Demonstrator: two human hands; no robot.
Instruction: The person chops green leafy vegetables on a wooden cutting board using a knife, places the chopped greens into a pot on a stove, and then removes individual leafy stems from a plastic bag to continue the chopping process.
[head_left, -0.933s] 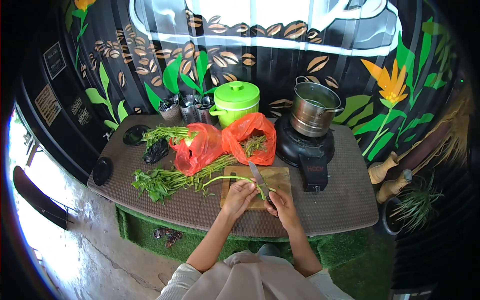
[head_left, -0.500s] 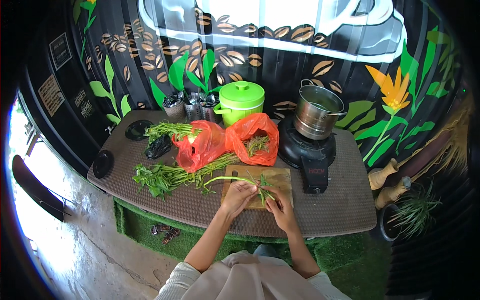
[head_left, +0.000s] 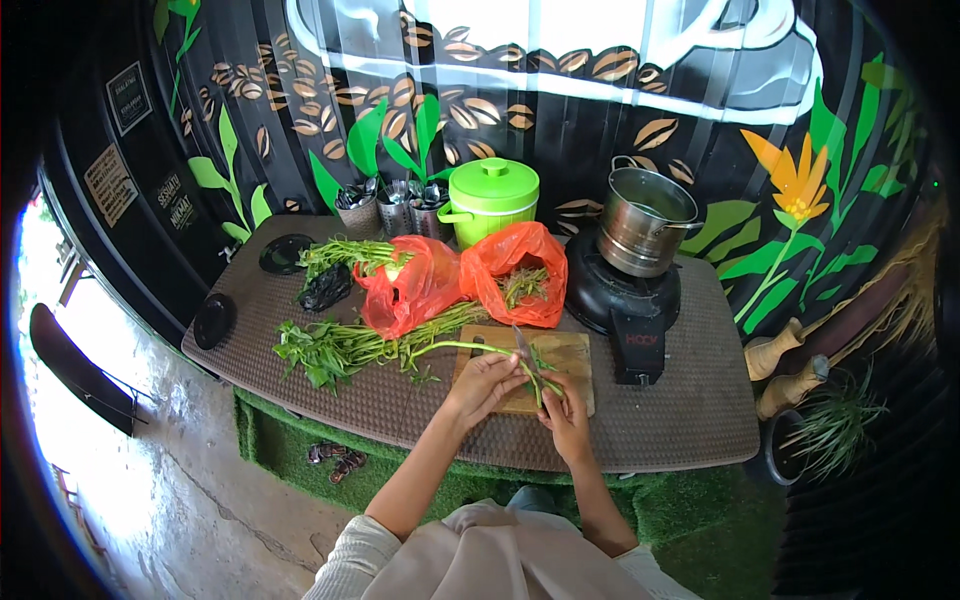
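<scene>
My left hand (head_left: pixel 483 384) pinches a long green stem (head_left: pixel 455 347) that lies across the wooden cutting board (head_left: pixel 570 350). Close beside it, my right hand (head_left: pixel 564 410) grips a knife (head_left: pixel 524 350) whose blade points away from me over the board, next to small cut green pieces (head_left: pixel 545 365). The stem runs left off the board toward a heap of leafy greens (head_left: pixel 330 348) on the brown mat.
Two orange plastic bags (head_left: pixel 520 268) with greens sit behind the board. A green lidded pot (head_left: pixel 492 198), cutlery holders (head_left: pixel 400 210), a steel pot (head_left: pixel 647 220) on a black stove (head_left: pixel 625 300) and black lids (head_left: pixel 214 320) stand around. Sandals (head_left: pixel 338 458) lie below the table edge.
Both hands stay at the board; the left hand has shifted slightly along the stem and the knife has moved a little over the cut pieces.
</scene>
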